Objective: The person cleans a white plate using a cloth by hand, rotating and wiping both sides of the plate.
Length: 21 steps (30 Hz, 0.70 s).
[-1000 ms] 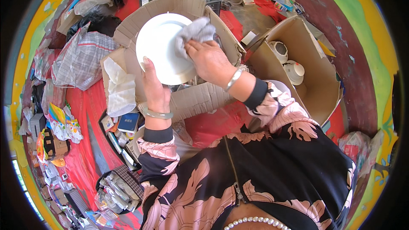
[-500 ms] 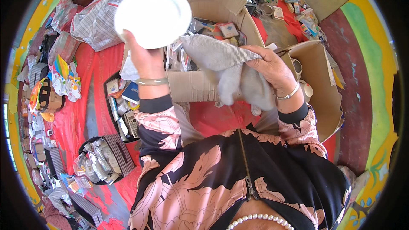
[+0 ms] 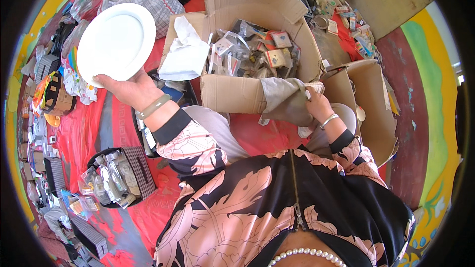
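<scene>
White plate [image 3: 117, 42] hangs tilted in the air at the upper left, well apart from the open cardboard box [image 3: 232, 93]. The left hand [image 3: 129, 89] grips its lower rim, thumb on the near side, fingers hidden behind; this edge hold probably serves to leave most of the surface uncovered. Which face shows, I cannot tell.

The right hand [image 3: 319, 105] is closed on one end of a grey cloth [image 3: 283, 96], which drapes across the front right of the box, whether touching it is unclear. Gripped only there, the cloth hangs loose and partly spread, presumably because nothing supports its other end.

Small packages [image 3: 274, 58] lie jumbled inside the box, its walls seeming to contain them. White sheets [image 3: 185, 62] rest over its left flap, perhaps to be within reach.
</scene>
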{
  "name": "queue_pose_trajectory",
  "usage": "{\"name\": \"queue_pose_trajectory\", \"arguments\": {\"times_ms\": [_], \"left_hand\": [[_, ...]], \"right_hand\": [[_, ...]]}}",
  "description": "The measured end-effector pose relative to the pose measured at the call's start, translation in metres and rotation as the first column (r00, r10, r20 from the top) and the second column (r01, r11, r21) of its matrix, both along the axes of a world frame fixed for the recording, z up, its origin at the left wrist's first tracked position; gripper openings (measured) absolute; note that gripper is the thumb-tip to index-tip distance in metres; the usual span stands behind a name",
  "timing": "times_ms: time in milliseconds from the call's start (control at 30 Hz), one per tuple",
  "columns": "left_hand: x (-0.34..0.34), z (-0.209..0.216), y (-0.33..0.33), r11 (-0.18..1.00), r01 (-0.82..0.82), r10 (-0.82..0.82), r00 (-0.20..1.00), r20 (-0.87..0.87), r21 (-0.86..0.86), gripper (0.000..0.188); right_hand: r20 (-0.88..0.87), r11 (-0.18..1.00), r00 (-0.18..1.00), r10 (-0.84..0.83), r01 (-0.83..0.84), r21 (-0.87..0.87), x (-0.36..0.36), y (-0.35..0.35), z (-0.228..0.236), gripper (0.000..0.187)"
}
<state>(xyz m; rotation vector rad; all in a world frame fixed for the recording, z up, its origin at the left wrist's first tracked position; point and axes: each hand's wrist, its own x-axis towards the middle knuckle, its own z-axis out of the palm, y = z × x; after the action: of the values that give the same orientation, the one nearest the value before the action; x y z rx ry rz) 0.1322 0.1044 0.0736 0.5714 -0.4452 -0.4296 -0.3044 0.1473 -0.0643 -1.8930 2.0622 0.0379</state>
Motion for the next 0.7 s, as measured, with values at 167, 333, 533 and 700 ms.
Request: {"name": "queue_pose_trajectory", "arguments": {"times_ms": [167, 333, 533, 700], "left_hand": [[0.003, 0.003, 0.007, 0.998, -0.055, 0.055, 0.998, -0.035, 0.001, 0.063], [0.014, -0.004, 0.001, 0.995, -0.081, 0.08, 0.997, -0.011, -0.061, 0.065], [0.013, 0.0, -0.001, 0.993, -0.107, 0.107, 0.994, -0.009, -0.044, 0.076], [0.017, -0.004, -0.007, 0.994, -0.101, 0.099, 0.995, -0.031, -0.041, 0.076]], "right_hand": [[-0.234, 0.944, 0.944, 0.235, -0.279, -0.177, 0.068, -0.029, 0.083, 0.026], [0.073, 0.585, 0.714, 0.697, -0.507, -0.634, 0.194, -0.105, 0.085, 0.032], [-0.153, 0.479, 0.654, 0.741, -0.675, -0.561, 0.318, -0.174, 0.034, 0.034], [-0.117, 0.643, 0.737, 0.666, -0.646, -0.412, 0.345, -0.232, 0.004, 0.028]]}}
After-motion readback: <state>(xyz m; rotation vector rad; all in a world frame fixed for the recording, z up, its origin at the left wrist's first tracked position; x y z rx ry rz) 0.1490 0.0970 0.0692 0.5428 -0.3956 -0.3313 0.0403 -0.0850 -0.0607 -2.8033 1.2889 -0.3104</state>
